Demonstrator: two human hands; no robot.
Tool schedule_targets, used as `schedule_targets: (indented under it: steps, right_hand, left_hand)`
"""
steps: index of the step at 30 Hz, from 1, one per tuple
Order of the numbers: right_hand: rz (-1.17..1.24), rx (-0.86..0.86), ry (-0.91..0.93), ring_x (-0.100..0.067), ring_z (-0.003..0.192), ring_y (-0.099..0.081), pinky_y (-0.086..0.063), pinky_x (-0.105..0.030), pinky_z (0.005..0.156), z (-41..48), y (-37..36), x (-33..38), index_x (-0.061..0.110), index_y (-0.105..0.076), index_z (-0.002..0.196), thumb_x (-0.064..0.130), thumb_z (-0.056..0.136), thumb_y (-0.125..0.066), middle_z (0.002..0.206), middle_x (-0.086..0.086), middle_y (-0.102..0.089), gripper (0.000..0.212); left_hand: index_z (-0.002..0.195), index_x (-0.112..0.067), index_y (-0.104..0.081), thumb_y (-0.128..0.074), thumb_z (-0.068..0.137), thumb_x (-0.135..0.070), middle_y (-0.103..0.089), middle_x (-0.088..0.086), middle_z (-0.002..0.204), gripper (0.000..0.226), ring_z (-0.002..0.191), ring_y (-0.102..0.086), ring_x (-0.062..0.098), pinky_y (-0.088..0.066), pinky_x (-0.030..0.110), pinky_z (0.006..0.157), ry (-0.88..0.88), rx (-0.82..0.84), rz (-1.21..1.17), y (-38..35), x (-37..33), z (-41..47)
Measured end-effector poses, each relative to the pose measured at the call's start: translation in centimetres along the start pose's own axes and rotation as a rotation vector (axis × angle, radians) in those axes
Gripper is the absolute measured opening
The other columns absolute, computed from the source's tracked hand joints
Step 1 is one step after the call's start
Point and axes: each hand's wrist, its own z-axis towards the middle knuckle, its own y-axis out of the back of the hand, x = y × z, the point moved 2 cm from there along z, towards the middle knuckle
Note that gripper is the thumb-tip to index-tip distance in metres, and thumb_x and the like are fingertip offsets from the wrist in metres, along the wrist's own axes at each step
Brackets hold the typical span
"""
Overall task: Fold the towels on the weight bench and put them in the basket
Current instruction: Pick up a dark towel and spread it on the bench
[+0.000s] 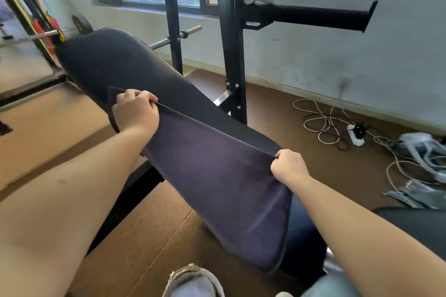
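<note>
The dark purple towel [217, 176] is lying lengthwise on the black weight bench [108, 62], covering the near half of the pad and draping over its near side. The left hand [135, 111] is gripping the towel's far upper edge, fingers curled tightly round the fabric. The right hand [288, 166] is pinching the same edge at the near end, fingers closed on the cloth. The edge is running taut between the two hands. Behind the bench, the black rack upright [231, 55] is standing just beside the pad. A white power strip [354, 135] and looped cables [321, 116] are lying on the brown floor near the wall.
</note>
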Motion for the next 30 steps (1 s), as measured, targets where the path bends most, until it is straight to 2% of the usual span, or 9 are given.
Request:
schedule_targets:
  steps: [5, 8, 13, 15, 17, 19, 22, 25, 30]
  right_hand:
    - [-0.043, -0.065, -0.024, -0.039, 0.11, -0.063, -0.047, -0.035, 0.082, 2.5, -0.2, -0.7, 0.011, -0.069, 0.11, 0.013, 0.094, -0.049, 0.118, -0.017, -0.068, 0.025]
    - [-0.06, -0.115, -0.032, -0.04, 0.116, -0.058, -0.05, -0.039, 0.092, 3.8, -0.4, -1.3, 0.01, -0.067, 0.118, 0.014, 0.096, -0.046, 0.124, -0.018, -0.063, 0.031]
    - [-0.123, -0.18, -0.057, -0.037, 0.127, -0.041, -0.04, -0.047, 0.105, 3.7, -1.2, -1.9, 0.016, -0.055, 0.134, 0.021, 0.1, -0.05, 0.141, -0.015, -0.043, 0.035]
    - [-0.168, -0.234, -0.016, -0.036, 0.133, -0.037, -0.034, -0.05, 0.11, 2.9, -1.3, -1.4, 0.02, -0.05, 0.137, 0.025, 0.099, -0.052, 0.147, -0.013, -0.038, 0.039]
    - [-0.166, -0.251, 0.101, -0.034, 0.135, -0.036, -0.033, -0.052, 0.11, 2.1, -1.4, -0.5, 0.023, -0.047, 0.141, 0.032, 0.101, -0.05, 0.149, -0.011, -0.037, 0.041]
    - [-0.133, -0.166, 0.212, -0.032, 0.14, -0.034, -0.033, -0.054, 0.112, 1.6, -2.0, 0.7, 0.026, -0.042, 0.148, 0.045, 0.104, -0.044, 0.153, -0.01, -0.036, 0.048]
    - [-0.063, 0.062, 0.18, -0.029, 0.158, -0.002, -0.009, -0.064, 0.121, 1.4, -3.8, 1.7, 0.035, -0.013, 0.163, 0.063, 0.103, -0.029, 0.172, -0.005, -0.006, 0.068]
    - [-0.073, 0.132, 0.125, -0.022, 0.156, 0.023, 0.009, -0.068, 0.118, 2.0, -4.8, 1.6, 0.044, 0.011, 0.16, 0.076, 0.097, -0.017, 0.171, 0.004, 0.02, 0.076]
    - [-0.052, 0.088, 0.119, -0.019, 0.156, 0.022, 0.01, -0.07, 0.118, 3.9, -4.8, 1.1, 0.05, 0.008, 0.159, 0.082, 0.094, -0.015, 0.171, 0.009, 0.019, 0.076]
  left_hand:
    - [0.113, -0.022, -0.075, -0.055, 0.101, -0.024, -0.059, 0.014, 0.129, 0.023, 0.12, -0.049, 0.04, -0.041, 0.05, 0.098, -0.088, 0.017, 0.065, -2.5, -2.5, 2.7]
    - [0.113, -0.023, -0.074, -0.057, 0.099, -0.023, -0.055, 0.013, 0.135, 0.022, 0.124, -0.046, 0.041, -0.04, 0.051, 0.102, -0.131, 0.048, 0.054, -3.6, -3.9, 4.2]
    - [0.139, -0.02, -0.052, -0.065, 0.095, -0.016, -0.023, 0.018, 0.161, 0.046, 0.146, -0.027, 0.045, -0.033, 0.058, 0.112, -0.233, 0.064, -0.001, -4.7, -5.5, 4.1]
    - [0.141, -0.019, -0.051, -0.065, 0.094, -0.015, -0.028, 0.018, 0.159, 0.049, 0.145, -0.029, 0.044, -0.034, 0.059, 0.111, -0.305, 0.035, 0.014, -4.6, -5.8, 2.9]
    - [0.141, -0.018, -0.054, -0.062, 0.095, -0.026, -0.04, 0.014, 0.152, 0.047, 0.14, -0.035, 0.04, -0.036, 0.057, 0.109, -0.327, 0.053, 0.096, -4.5, -5.9, 1.6]
    - [0.145, -0.021, -0.05, -0.055, 0.096, -0.046, -0.039, 0.012, 0.155, 0.055, 0.145, -0.03, 0.039, -0.028, 0.057, 0.116, -0.252, 0.155, 0.219, -4.6, -5.7, 0.6]
    - [0.158, -0.028, -0.024, -0.036, 0.094, -0.071, -0.011, 0.014, 0.169, 0.078, 0.154, -0.005, 0.043, -0.006, 0.064, 0.121, -0.15, 0.294, 0.351, -5.1, -5.2, 0.6]
    - [0.161, -0.037, -0.006, -0.022, 0.082, -0.09, 0.008, 0.011, 0.17, 0.097, 0.153, 0.009, 0.047, 0.004, 0.071, 0.116, -0.132, 0.342, 0.399, -5.1, -4.5, 2.1]
    - [0.16, -0.042, -0.005, -0.014, 0.071, -0.099, 0.01, 0.008, 0.171, 0.106, 0.153, 0.011, 0.047, 0.004, 0.074, 0.115, -0.223, 0.353, 0.43, -5.9, -4.9, 5.2]
